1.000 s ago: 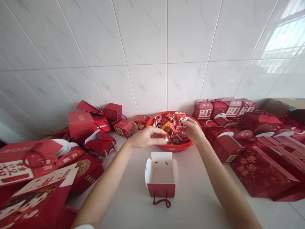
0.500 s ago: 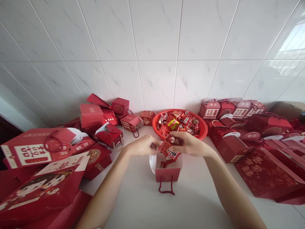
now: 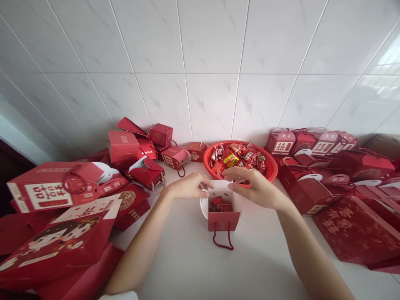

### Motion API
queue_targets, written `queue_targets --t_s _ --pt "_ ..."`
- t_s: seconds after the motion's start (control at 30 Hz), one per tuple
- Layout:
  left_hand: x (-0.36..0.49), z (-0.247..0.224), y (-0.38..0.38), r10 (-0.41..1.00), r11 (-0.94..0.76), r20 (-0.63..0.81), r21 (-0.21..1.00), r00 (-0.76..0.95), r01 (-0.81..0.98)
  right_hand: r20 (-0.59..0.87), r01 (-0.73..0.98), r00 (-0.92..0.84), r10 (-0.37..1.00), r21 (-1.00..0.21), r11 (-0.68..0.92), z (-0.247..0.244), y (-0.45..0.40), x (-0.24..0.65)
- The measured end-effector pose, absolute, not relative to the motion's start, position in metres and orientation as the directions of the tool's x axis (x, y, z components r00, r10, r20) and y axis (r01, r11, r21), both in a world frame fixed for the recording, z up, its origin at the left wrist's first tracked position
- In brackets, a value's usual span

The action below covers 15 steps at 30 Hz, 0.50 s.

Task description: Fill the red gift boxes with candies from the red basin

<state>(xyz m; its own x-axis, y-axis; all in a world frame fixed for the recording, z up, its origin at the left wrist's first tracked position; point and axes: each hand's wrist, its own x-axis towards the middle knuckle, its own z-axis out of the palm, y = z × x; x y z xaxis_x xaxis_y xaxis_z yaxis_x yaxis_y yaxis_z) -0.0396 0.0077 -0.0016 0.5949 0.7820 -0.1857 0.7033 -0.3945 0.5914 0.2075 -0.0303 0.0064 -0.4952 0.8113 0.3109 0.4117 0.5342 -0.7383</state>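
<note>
Hovering over a small open red paper box point(image 3: 223, 211), both hands' fingers loosely spread, empty; a nudge could tip it near the bench's back edge

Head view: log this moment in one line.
left hand: on box flap | right hand: over box | gift box: open, candies inside

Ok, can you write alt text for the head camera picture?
Two bare hands, left hand and right hand, hover over a small open red gift box holding sweets on a white counter. Behind it sits a red bowl of wrapped candy.
</note>
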Motion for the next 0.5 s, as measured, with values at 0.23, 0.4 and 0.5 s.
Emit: queue_targets --t_s 0.23,0.4,0.5 --pt "-0.049 0.002 0.005 0.792 -0.390 -0.208 0.551 0.574 0.738 0.013 0.599 -0.651 0.759 -0.605 0.524 0.015 -0.039 0.224" --pt "-0.045 0.009 -0.004 0.777 -0.484 -0.128 0.506 0.617 0.714 -0.073 0.754 -0.589 0.805 -0.407 0.515 0.010 -0.046 0.204" --pt "-0.044 0.009 -0.005 0.747 -0.505 -0.113 0.544 0.655 0.670 -0.054 0.851 -0.455 0.889 -0.319 0.417 0.007 -0.047 0.193"
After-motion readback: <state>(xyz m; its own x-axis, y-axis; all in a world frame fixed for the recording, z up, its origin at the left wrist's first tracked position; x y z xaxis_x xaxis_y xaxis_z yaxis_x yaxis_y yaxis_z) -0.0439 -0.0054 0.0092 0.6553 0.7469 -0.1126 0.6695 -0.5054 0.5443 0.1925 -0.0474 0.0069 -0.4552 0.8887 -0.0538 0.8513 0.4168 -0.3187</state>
